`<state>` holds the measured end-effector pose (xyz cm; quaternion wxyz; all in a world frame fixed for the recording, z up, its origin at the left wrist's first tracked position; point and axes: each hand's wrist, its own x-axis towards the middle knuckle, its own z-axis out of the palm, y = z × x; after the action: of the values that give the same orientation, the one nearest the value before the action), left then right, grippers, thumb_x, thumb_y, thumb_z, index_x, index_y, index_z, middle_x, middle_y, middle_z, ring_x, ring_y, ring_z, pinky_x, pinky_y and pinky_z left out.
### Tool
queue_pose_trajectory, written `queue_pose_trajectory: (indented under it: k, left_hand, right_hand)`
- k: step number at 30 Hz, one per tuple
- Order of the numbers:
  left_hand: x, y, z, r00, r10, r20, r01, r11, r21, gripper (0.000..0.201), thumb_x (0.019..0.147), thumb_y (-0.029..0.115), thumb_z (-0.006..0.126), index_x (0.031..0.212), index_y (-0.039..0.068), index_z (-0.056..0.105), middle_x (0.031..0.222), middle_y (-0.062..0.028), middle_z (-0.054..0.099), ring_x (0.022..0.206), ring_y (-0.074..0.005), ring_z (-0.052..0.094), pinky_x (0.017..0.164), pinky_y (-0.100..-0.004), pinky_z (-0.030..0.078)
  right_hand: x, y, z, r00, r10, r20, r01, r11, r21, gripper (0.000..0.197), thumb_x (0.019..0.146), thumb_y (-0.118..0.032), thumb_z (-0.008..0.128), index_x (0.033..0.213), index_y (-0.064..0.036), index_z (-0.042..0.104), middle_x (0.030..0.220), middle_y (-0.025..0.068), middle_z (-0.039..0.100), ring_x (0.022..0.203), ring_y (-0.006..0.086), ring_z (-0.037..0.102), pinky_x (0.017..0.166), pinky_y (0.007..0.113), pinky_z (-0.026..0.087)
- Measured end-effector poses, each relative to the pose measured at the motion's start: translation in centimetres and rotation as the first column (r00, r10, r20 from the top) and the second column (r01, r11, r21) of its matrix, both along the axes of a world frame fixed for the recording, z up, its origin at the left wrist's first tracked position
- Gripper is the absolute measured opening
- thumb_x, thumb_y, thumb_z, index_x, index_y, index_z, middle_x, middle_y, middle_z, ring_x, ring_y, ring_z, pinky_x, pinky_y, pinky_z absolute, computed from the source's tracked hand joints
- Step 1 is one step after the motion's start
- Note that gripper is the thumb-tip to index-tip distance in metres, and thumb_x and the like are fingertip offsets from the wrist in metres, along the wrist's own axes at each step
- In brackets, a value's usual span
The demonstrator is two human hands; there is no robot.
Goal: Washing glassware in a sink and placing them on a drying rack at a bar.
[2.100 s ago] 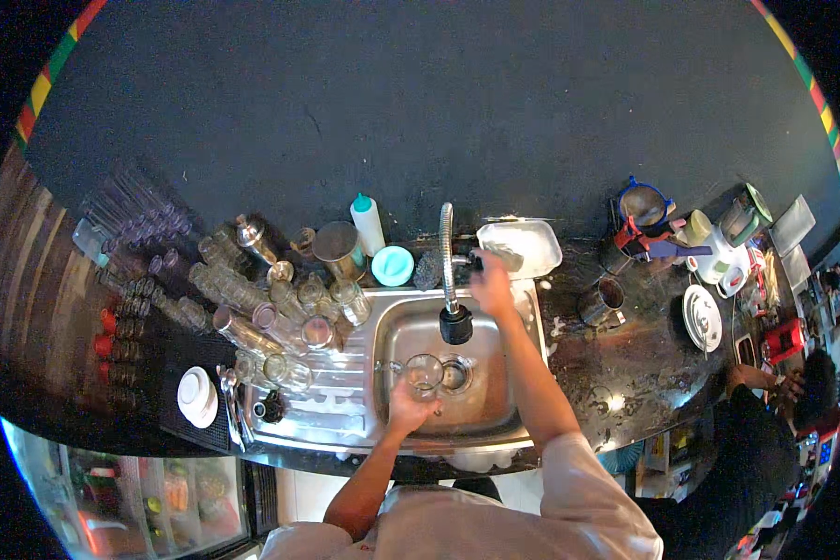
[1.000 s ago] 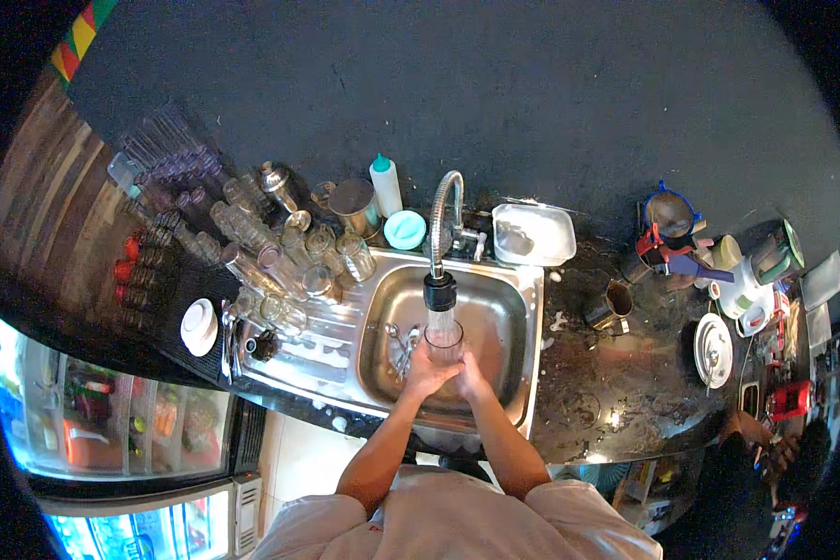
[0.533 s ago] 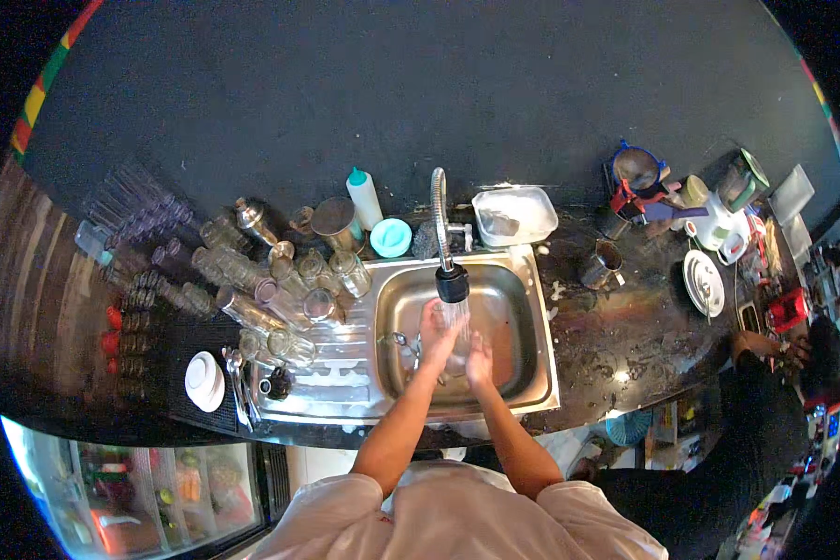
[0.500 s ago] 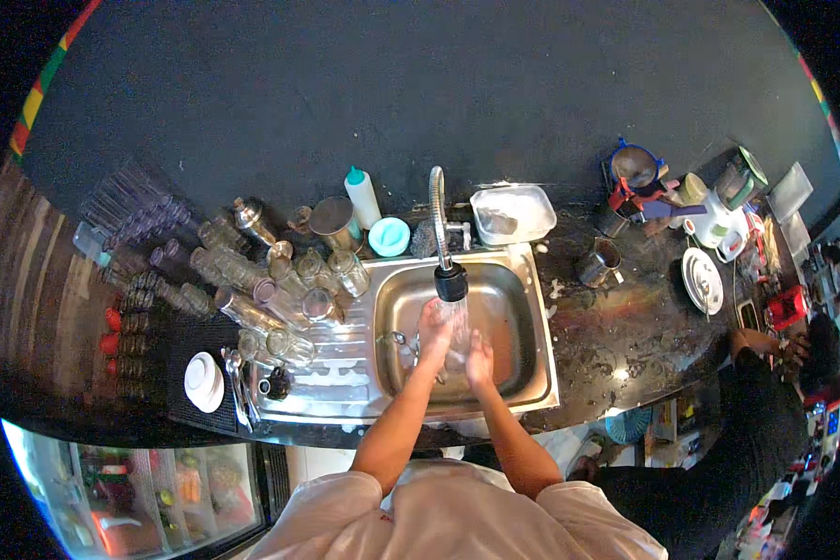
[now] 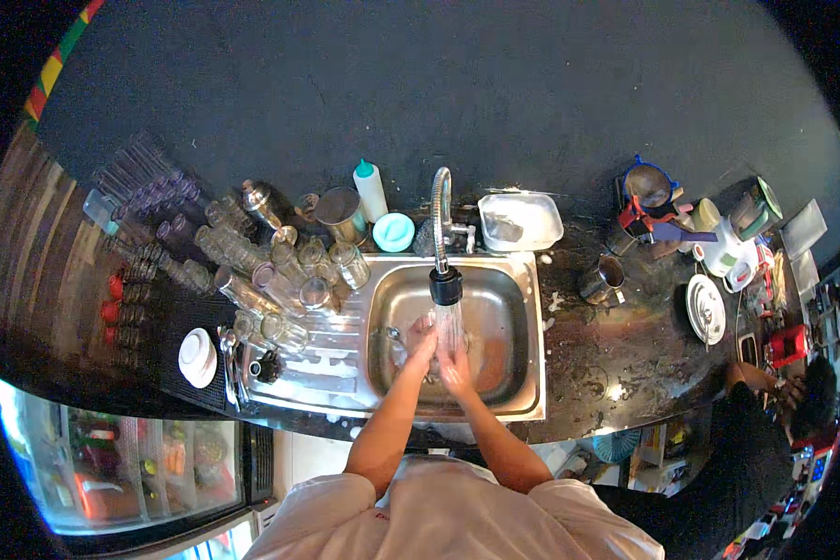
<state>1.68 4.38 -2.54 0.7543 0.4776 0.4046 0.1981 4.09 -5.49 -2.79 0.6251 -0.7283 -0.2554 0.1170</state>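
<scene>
Water runs in a wide stream from the black spray head (image 5: pixel 446 287) of a coiled metal tap (image 5: pixel 439 210) into a steel sink basin (image 5: pixel 504 373). My left hand (image 5: pixel 421 340) is at the left side of the stream, its fingers curled inward. Close beside it, slightly nearer me, my right hand (image 5: pixel 455 370) is bent under the falling water. Something clear may lie between the two hands, but splashing water blurs it and I cannot make it out. Both hands are over the basin, below the spray head.
Upturned glass jars (image 5: pixel 317 294) crowd the drainboard (image 5: pixel 331 359) at left, beside white saucers (image 5: pixel 197 357). Behind the sink are a squeeze bottle (image 5: pixel 370 191), a turquoise bowl (image 5: pixel 394 232) and a clear plastic tub (image 5: pixel 521 222). A metal jug (image 5: pixel 604 280) stands right; another person's arm (image 5: pixel 754 377) is farther right.
My hands have come closer together, the right one moving left and a little toward me. Both stay under the running water. The whole view has shifted slightly.
</scene>
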Motion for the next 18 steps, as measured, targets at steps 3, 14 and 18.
queue_pose_trajectory:
  k: [3,14,18]
  left_hand:
    - [0.6,-1.2,2.6,0.986,-0.104,0.133,0.128,0.973,-0.190,0.041,0.067,0.019,0.069,0.102,0.006,0.053,0.087,-0.0045,0.059,0.085,-0.0182,0.055,0.078,-0.0300,0.042]
    - [-4.4,2.5,5.5,0.850,-0.278,0.447,0.429,0.858,-0.283,0.063,0.066,0.037,0.048,0.124,0.012,0.041,0.117,0.0004,0.047,0.099,-0.0128,0.043,0.077,-0.0270,0.032]
    - [-5.7,2.8,4.8,0.853,-0.288,0.435,0.427,0.864,-0.266,0.062,0.067,0.037,0.047,0.124,0.014,0.041,0.119,-0.0001,0.046,0.100,-0.0132,0.042,0.077,-0.0278,0.032]
  right_hand:
    - [2.1,-2.5,1.6,0.923,0.244,-0.297,-0.146,0.938,0.315,0.043,0.070,-0.012,0.064,0.110,-0.0033,0.050,0.107,0.0123,0.054,0.099,0.0234,0.051,0.088,0.036,0.040]
    - [3.5,-1.8,3.4,0.859,0.468,-0.207,-0.403,0.869,0.288,0.065,0.053,-0.008,0.075,0.109,-0.0015,0.045,0.101,0.0057,0.054,0.092,0.0160,0.051,0.083,0.031,0.041]
    - [2.9,-1.8,4.4,0.901,0.411,-0.139,-0.402,0.911,0.090,0.064,0.052,-0.009,0.075,0.108,-0.0015,0.046,0.102,0.0062,0.054,0.093,0.0156,0.051,0.085,0.032,0.040]
